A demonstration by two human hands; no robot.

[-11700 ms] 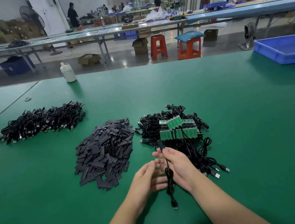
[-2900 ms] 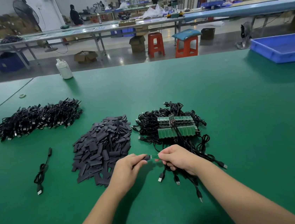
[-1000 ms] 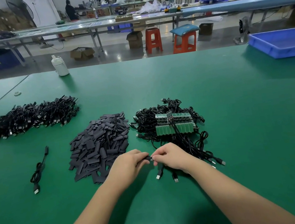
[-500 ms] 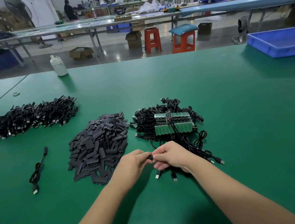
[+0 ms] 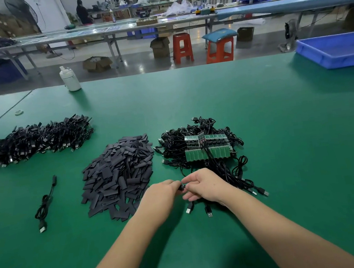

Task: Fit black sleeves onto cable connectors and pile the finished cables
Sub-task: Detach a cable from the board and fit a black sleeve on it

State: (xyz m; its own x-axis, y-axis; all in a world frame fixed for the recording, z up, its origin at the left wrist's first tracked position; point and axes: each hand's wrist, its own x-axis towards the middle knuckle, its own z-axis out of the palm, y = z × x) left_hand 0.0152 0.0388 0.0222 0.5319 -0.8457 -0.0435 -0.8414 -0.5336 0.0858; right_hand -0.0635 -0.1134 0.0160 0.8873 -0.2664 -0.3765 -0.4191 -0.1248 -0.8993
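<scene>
Two hands, left (image 5: 160,196) and right (image 5: 206,186), meet over a green table (image 5: 283,143) holding three heaps: one of finished cables (image 5: 37,139) far left, one of black sleeves (image 5: 119,175) at centre, one of cables with green boards (image 5: 206,147) to the right. One lone cable (image 5: 45,204) lies near left. One white bottle (image 5: 70,78), one blue tray (image 5: 336,53), two orange stools (image 5: 219,48) stand beyond.

Grey glossy floor (image 5: 141,65), long workbenches (image 5: 115,28), orange stools (image 5: 181,47), cardboard boxes (image 5: 97,64), perhaps a fan (image 5: 22,12)

Green table (image 5: 283,143) with cable piles (image 5: 37,139), black sleeves (image 5: 118,173), white bottle (image 5: 70,78), blue tray (image 5: 336,51).
</scene>
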